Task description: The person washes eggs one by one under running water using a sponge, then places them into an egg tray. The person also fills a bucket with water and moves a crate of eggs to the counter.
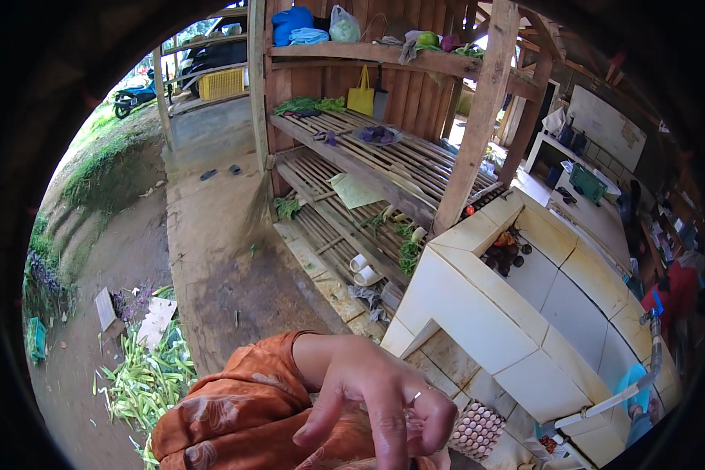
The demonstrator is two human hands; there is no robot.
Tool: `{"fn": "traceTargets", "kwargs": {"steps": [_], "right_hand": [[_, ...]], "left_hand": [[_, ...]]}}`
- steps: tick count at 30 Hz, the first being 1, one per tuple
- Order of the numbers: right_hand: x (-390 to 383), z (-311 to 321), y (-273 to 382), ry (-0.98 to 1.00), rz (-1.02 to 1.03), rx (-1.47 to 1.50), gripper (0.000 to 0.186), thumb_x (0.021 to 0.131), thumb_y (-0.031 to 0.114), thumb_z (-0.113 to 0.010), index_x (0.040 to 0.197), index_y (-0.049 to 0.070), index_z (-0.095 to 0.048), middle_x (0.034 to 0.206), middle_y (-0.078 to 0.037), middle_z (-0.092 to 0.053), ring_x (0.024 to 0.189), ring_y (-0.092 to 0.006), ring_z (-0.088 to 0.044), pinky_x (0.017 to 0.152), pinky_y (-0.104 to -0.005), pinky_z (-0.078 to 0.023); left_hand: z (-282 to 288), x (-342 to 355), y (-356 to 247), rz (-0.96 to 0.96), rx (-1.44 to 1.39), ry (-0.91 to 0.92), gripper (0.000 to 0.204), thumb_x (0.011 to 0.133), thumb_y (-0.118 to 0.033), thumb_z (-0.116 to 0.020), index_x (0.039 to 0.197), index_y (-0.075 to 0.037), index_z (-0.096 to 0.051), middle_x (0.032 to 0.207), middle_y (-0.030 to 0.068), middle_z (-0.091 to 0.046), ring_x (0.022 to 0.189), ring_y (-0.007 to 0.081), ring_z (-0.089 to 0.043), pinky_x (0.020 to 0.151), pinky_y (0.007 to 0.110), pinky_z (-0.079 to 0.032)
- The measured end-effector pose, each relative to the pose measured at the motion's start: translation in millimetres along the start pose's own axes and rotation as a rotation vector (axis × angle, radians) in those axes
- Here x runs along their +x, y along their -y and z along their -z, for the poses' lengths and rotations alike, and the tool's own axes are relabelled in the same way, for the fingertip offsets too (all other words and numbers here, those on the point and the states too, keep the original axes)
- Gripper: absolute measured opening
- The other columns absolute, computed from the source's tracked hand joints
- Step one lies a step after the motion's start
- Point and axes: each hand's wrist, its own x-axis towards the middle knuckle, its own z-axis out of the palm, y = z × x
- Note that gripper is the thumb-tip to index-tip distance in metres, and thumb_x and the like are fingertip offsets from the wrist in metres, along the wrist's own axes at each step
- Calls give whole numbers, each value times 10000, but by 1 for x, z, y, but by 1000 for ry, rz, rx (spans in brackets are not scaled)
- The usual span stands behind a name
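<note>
My left hand (384,395) hangs at the bottom centre, back of the hand up, in a loose orange sleeve (243,399) with pale flower prints. A ring sits on one finger. The thumb stands apart from the index finger, which points down, while the other fingers bend. Nothing shows in its grasp, though the lower fingertips run into the picture's edge. Just right of it, on the tiled floor, lies a tray of rounded pinkish shapes (478,431) that look like eggs. My right hand is out of the picture.
A white-tiled sink (478,294) stands at right, with a blue-handled tap (655,309) and dark round items inside. Slatted bamboo shelves (415,168) hold greens and white cups (364,270). A wooden post (478,117) rises beside the sink. Leaf scraps (149,384) lie at left.
</note>
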Motion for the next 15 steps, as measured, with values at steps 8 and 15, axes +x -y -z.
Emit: {"fn": "traceTargets", "kwargs": {"steps": [8, 15], "right_hand": [[-1, 29, -26, 169, -2, -18, 408, 813, 180, -621, 1185, 40, -528, 1084, -139, -611, 880, -225, -631, 765, -316, -490], [-7, 89, -121, 401, 32, 53, 399, 838, 216, -595, 1185, 33, -526, 1087, -157, -602, 904, -233, -620, 755, -304, -484]], "left_hand": [[-13, -8, 24, 25, 66, -173, 602, 744, -555, -647, 1085, -59, -645, 963, 112, -488, 746, 211, -509, 664, 344, -411], [-32, -24, 81, 435, 264, -346, 599, 817, -593, -523, 1102, -74, -614, 958, 66, -512, 807, 214, -489, 728, 349, -378]]}}
